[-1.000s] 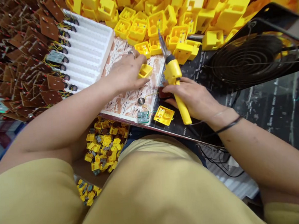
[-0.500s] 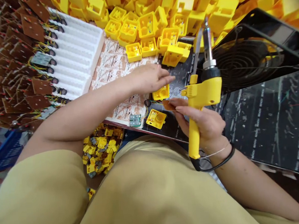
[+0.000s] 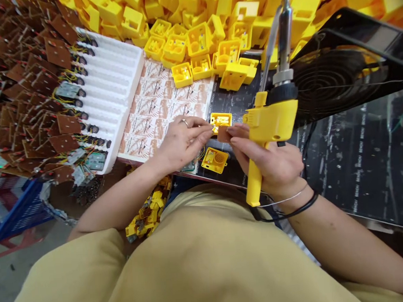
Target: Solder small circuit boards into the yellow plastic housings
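Observation:
My right hand (image 3: pixel 274 165) is closed round a yellow soldering gun (image 3: pixel 273 121), whose metal tip points away from me. The same hand's fingertips pinch a small brown circuit board (image 3: pixel 224 134). My left hand (image 3: pixel 183 143) has its fingers drawn together at the board's left edge, by some thin wires; what they hold is too small to make out. Just behind the board is an open yellow case (image 3: pixel 222 118). Nearer me lies a yellow cover with a round grille (image 3: pixel 215 159). A green circuit board (image 3: pixel 189 166) is partly hidden under my left hand.
Yellow cases (image 3: pixel 197 37) are heaped at the back. On the left are a white foam tray (image 3: pixel 111 70) with small round black parts along its edge and a pile of brown boards (image 3: pixel 23 89). A black fan (image 3: pixel 333 74) stands at the right. A blue basket (image 3: pixel 17 208) sits lower left.
My left hand has come down and toward me from above the yellow case to the brown board, its fingers now drawn together. The soldering gun has shifted slightly, still in my right hand.

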